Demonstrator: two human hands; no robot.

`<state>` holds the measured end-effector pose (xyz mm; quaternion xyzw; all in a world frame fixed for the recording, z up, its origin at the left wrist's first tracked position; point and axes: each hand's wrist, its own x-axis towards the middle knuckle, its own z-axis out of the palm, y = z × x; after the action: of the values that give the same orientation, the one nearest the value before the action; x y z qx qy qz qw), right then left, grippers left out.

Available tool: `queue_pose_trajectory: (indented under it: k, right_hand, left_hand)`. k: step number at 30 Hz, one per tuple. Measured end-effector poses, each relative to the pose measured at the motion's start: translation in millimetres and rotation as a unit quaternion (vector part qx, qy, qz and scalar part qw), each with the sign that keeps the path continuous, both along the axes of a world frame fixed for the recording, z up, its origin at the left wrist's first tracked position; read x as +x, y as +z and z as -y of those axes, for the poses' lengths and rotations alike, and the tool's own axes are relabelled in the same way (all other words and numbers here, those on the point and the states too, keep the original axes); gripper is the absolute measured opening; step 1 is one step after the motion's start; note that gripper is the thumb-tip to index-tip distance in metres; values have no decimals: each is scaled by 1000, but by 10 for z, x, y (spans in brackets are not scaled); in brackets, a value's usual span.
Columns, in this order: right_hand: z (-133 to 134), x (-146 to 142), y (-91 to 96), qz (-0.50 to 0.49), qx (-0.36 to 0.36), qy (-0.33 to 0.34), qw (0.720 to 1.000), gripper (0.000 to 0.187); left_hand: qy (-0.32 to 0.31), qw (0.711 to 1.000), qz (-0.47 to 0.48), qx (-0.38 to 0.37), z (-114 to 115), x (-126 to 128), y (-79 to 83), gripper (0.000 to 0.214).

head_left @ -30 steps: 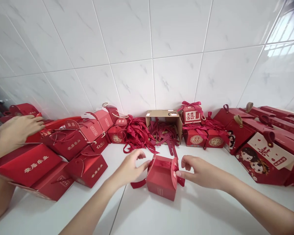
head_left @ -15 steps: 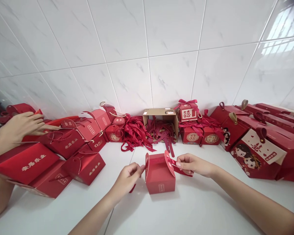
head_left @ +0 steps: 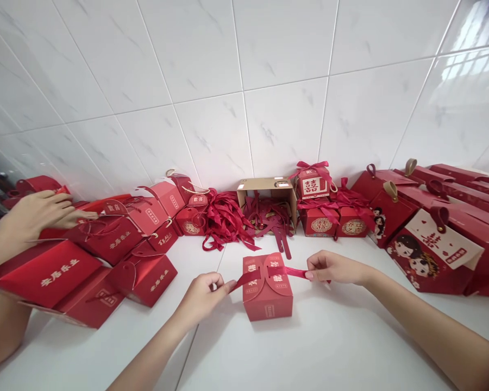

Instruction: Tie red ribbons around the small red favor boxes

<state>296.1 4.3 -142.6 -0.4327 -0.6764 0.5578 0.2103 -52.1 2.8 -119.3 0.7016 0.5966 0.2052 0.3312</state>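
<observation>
In front of me a small red gift box point(head_left: 268, 309) stands upright on the white tabletop, its two rounded top flaps folded flat and meeting in the middle. A dark red ribbon point(head_left: 295, 271) runs through slots in the flaps and comes out on both sides. My left hand point(head_left: 207, 290), left of the box, pinches one ribbon end between thumb and fingers. To the right, my right hand point(head_left: 328, 269) is closed on the other end. Both ends are stretched outward, and neither hand touches the box.
Red gift boxes crowd the left point(head_left: 52, 271) and right sides point(head_left: 419, 260). Behind are a pile of ribbons point(head_left: 228, 217), an open cardboard box point(head_left: 269, 185) of dark red straps and several ribboned boxes point(head_left: 320, 222). Another person's hands point(head_left: 36, 217) work at far left, before a tiled wall point(head_left: 244, 98).
The box's raised flaps have come down flat on top. My hands have drawn the ribbon ends outward, so the ribbon is now straighter across the top.
</observation>
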Motion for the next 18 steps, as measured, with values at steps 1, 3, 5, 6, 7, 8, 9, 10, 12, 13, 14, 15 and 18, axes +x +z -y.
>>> queue_pose_trajectory:
  k: [1,3,5,6,7,8,9,10,12,13,14,15,18]
  right_hand:
    - [-1,14,18,8,4,0,1000,43]
    - [-1,59,67,22,9,-1,1000,41]
    - [4,116,117,39,12,3,999,40]
    - [8,143,136,52,12,6,999,39]
    - [14,166,152,70,14,10,997,38]
    - [22,184,165,92,18,13,996,38]
    - [32,197,178,116,29,11,993,37]
    - [46,202,192,138,52,1,989,35]
    - [93,188,239,169,132,-65,975,29]
    - [128,167,271,178,174,-111,962,26]
    - [171,136,307,184,206,-152,949,25]
    - [222,94,342,188,223,-172,941,24]
    - [392,-77,377,194,167,-67,964,22]
  left_hand:
    - [-6,1000,1,3,-11,-27,63,49]
    - [-26,1000,-5,4,-36,-113,192,47]
    - [-40,999,-23,-6,-72,-225,280,45]
    - [-40,999,-33,-17,-91,-281,294,45]
    - [-40,998,-39,-30,-108,-332,290,44]
    - [-34,998,-39,-34,-117,-372,270,42]
    - [-21,999,-38,-21,-114,-399,241,38]
    - [1,999,-36,11,-94,-412,212,33]
    - [54,992,-31,108,2,-394,177,28]
    - [72,986,-29,148,76,-364,175,27]
    - [72,984,-22,162,162,-323,181,28]
    - [41,990,-10,134,252,-275,190,33]
    - [-70,998,3,6,481,-116,193,39]
